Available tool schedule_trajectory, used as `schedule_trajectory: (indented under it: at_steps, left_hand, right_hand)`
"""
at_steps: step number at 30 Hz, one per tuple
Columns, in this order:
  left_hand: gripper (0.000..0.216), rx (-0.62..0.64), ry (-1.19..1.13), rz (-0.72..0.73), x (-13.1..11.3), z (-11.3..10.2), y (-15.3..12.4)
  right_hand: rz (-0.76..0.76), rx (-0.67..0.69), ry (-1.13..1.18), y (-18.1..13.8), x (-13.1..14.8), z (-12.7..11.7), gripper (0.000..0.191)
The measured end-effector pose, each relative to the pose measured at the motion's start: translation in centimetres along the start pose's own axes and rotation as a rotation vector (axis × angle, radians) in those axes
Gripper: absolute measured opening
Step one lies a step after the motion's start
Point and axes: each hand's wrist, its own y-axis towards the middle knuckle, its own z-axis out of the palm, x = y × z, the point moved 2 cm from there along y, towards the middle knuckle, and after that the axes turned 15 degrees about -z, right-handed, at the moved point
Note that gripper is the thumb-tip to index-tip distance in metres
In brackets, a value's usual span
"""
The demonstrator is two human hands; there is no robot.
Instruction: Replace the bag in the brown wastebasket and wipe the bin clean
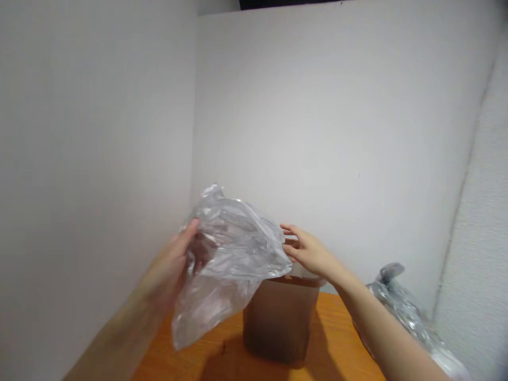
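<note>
Clear, crinkled plastic bag held up at the mouth of a tapered brown plastic bin

At the left, the left hand is clamped on the bag's side, thumb on the near face and the other fingers showing darkly through the film. The bag spreads rightward from there, one loose corner drooping low, its upper edge covering the left part of the bin's rim. With only the left hand plainly gripping, the slick film could slide or swing away if that pinch loosens, and the thin plastic might tear if pulled hard against the rim.

The bin stands upright on the orange-brown wooden tabletop. It looks light, so a sideways tug on a snagged bag could tip or drag it.

Next comes the right hand, its fingers spread apart above the bin's right side, just beside the bag's edge; blur hides whether the fingertips touch the film. If they miss it, that side could fold shut.

At the far right, beyond the right forearm, lies a shiny, clear-grey plastic bundle with a gathered top, well apart from the bin.
</note>
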Motion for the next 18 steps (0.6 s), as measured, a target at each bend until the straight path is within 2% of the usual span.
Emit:
schedule_trajectory:
  at_steps: [3,6,8,11,14,18]
  left_hand:
    - [0.054,0.145,-0.171,-0.137,1.8,2.6,1.1]
    - [0.051,0.22,-0.236,-0.168,3.3,4.0,1.4]
    - [0.055,0.26,-0.258,-0.169,3.8,4.7,1.3]
    - [0.061,0.307,-0.229,-0.173,4.3,5.5,1.1]
    - [0.063,0.338,-0.167,-0.172,4.8,5.8,1.0]
    - [0.07,0.346,-0.119,-0.167,6.1,4.7,0.7]
  right_hand:
    - [0.039,-0.119,-0.077,-2.1,-0.3,-1.1,0.034]
    - [0.079,-0.191,-0.053,-4.0,1.7,-2.2,0.041]
    - [0.089,-0.186,-0.044,-4.8,3.2,-2.3,0.044]
    - [0.045,-0.095,-0.177,-5.2,4.2,-2.1,0.043]
    - [0.072,-0.063,-0.166,-5.2,3.2,-2.3,0.029]
    - [0.18,-0.23,0.149,-5.8,0.3,-4.2,0.028]
